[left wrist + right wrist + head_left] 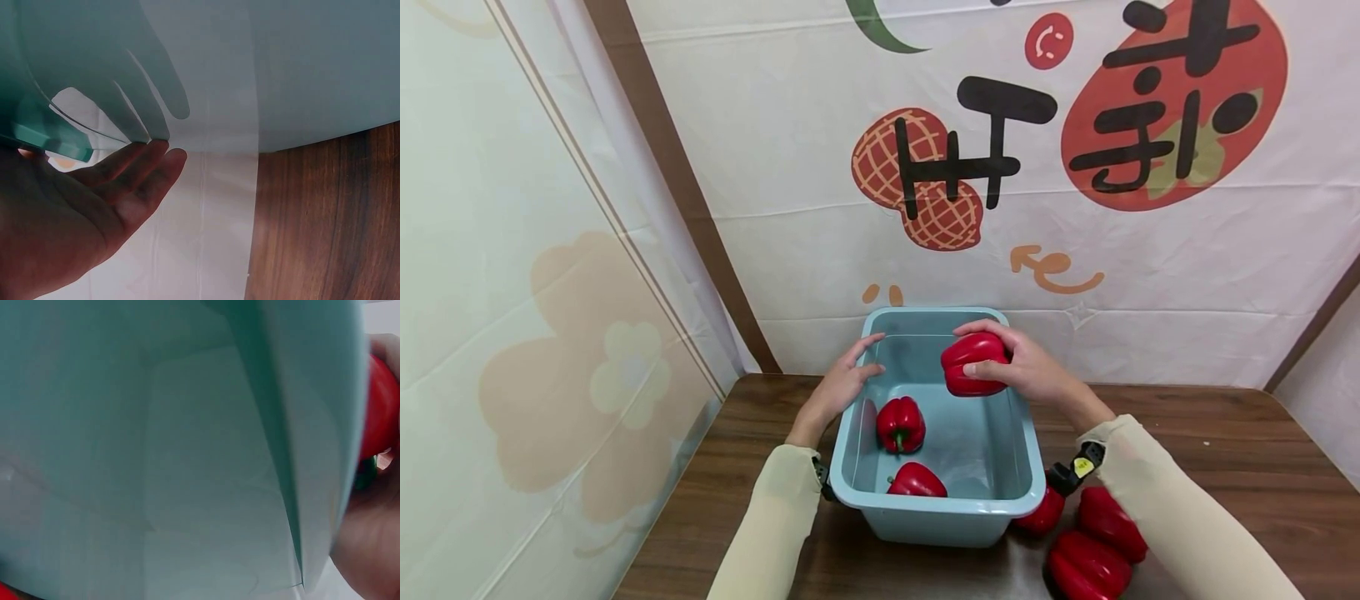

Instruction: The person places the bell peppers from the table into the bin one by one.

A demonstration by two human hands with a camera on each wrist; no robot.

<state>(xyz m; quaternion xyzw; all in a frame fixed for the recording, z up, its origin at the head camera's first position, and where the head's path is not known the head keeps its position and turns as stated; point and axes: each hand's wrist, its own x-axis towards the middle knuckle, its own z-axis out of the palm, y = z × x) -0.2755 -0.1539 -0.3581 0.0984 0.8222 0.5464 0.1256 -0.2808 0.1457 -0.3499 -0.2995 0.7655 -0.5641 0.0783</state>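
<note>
A light blue plastic basin (936, 527) stands on the table against the backdrop. My right hand (1026, 367) grips a red bell pepper (976, 357) over the basin's back right part, thumb on its near side and fingers across its top. In the right wrist view, part of this pepper (379, 409) and its green stem show past the basin's rim. My left hand (841, 385) holds the left rim, thumb and index finger over the edge; the left wrist view shows the other fingers (147, 181) against the outer wall. Inside lie two red bell peppers, one (899, 427) mid-left, another (917, 481) near the front.
Right of the basin, under my right forearm, several more red bell peppers (1088, 565) lie on the brown wooden table (1217, 467). A printed white cloth (790, 208) hangs close behind the basin, and another (512, 292) hangs along the left.
</note>
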